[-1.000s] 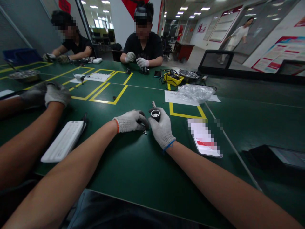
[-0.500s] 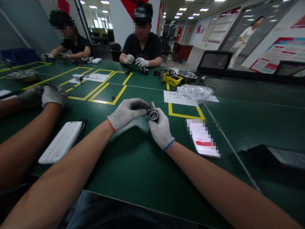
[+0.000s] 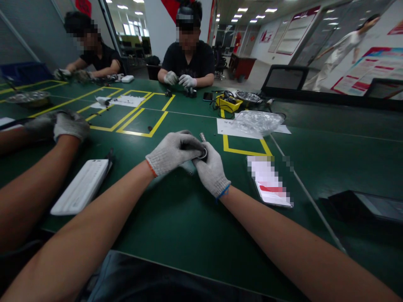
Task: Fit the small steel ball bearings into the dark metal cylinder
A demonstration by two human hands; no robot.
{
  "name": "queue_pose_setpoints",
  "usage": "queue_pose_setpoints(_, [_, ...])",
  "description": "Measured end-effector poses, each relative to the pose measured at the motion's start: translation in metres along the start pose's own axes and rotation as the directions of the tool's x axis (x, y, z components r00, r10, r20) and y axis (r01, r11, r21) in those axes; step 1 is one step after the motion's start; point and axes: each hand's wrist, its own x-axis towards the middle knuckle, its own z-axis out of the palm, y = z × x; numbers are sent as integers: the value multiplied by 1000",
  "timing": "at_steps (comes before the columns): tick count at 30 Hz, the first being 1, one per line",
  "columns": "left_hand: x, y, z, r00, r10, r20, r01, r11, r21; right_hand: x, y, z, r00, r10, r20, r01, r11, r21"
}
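Observation:
My right hand [image 3: 210,170], in a white knit glove with a blue cuff edge, grips a small round black part with a pale ring [image 3: 204,154]. A short silvery metal piece [image 3: 202,136] shows just beyond its fingers; whether it is joined to the round part I cannot tell. My left hand [image 3: 176,152], gloved with an orange cuff edge, is closed, its fingertips pressed to the face of the round part. Whatever sits between those fingertips is hidden. Below the hands, a tiny metallic bit [image 3: 190,172] lies on the green table [image 3: 176,222].
On the right lie a phone [image 3: 270,182] and a dark tablet-like device [image 3: 371,205]. A white power bank [image 3: 80,186] lies left, beside a co-worker's gloved hands [image 3: 71,126]. Plastic wrap [image 3: 256,122] and a yellow tray [image 3: 228,103] are farther back. Two people work across the table.
My left hand has moved right, from beside the round part onto its face, covering part of it. My right hand has barely moved. In the background a walking person has moved right.

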Motion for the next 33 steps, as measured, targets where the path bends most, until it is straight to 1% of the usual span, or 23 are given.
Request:
queue_pose_setpoints(6, [-2,2,0,999,35,22,-37,992,124,0,-3,-1,999,2,40,-1,1000,-24])
queue_pose_setpoints(10, [-5,5,3,999,42,10,-44,973,227,0,-2,-1,999,-19,45,20,999,-26])
queue_pose_setpoints(12, [-5,5,5,1000,29,-2,-27,966,259,-1,-2,0,999,-17,33,18,999,-32])
queue_pose_setpoints(14, [-3,3,6,999,-14,-49,26,967,254,-1,-3,0,999,-10,34,11,999,-36])
queue_pose_setpoints(16, [-1,-1,7,992,-80,-93,99,971,216,-1,-5,0,999,-5,48,7,999,-37])
queue_pose_setpoints(18, [1,-7,7,984,-148,-98,162,975,153,-2,-6,0,998,-5,59,7,999,-35])
queue_pose_setpoints(22, [3,-14,7,971,-239,-13,239,971,-19,-3,-8,0,997,-18,72,21,999,-38])
queue_pose_setpoints(25, [2,-14,7,961,-274,49,278,952,-126,-3,-7,0,996,-24,81,27,999,-37])
queue_pose_setpoints(29, [1,-13,7,949,-303,91,316,925,-213,-3,-7,0,995,-35,97,38,999,-22])
queue_pose_setpoints(33, [0,-14,7,944,-310,113,329,906,-266,-5,-11,-2,992,-36,119,39,999,-20])
